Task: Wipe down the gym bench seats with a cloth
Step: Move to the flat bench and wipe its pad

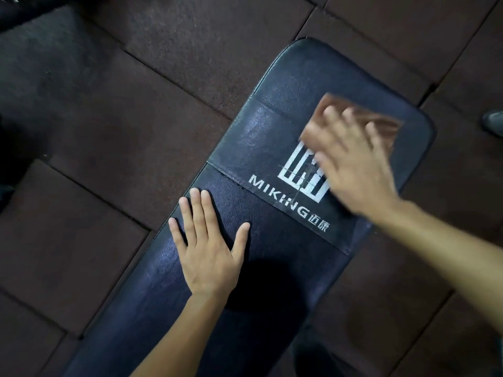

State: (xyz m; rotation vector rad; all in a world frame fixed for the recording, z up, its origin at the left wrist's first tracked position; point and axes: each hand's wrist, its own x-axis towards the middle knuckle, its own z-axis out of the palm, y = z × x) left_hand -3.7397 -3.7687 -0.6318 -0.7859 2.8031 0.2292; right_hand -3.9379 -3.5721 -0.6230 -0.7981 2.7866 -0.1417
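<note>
We press a brown cloth (382,126) onto the upper end of the black bench pad (313,72).
Dark rubber floor tiles (109,131) fill the left of the frame; the bench pad runs diagonally from bottom left to upper right. Our left hand (208,246) lies flat on it at lower centre, fingers straight and slightly apart, thumb splayed. Right of it the white MIKING logo (295,183) is partly covered by our right hand (353,170), blurred, its fingers extended and spread over the brown cloth, which lies on the pad in the upper right, just beyond the logo.
</note>
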